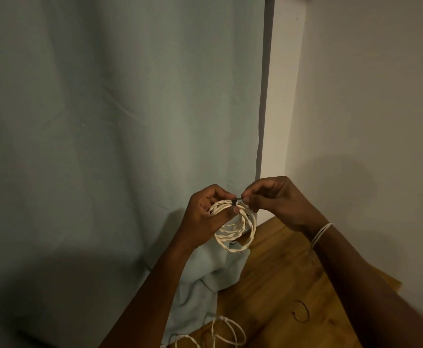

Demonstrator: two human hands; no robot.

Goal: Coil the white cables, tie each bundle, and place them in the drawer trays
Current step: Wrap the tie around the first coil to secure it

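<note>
A coil of white twisted cable (238,229) hangs in the air above the wooden table. My left hand (206,212) grips the top left of the coil, thumb across the strands. My right hand (275,199) pinches a small dark tie (238,197) at the top of the coil, fingertips almost touching those of the left hand. More loose white cable (228,330) lies on the table near the bottom edge. No drawer or tray is in view.
A pale blue curtain (120,121) fills the left and bunches onto the wooden table (280,285). A thin dark loop (302,311), perhaps a band, lies on the wood. A white wall stands to the right. A white cord circles my right wrist (321,233).
</note>
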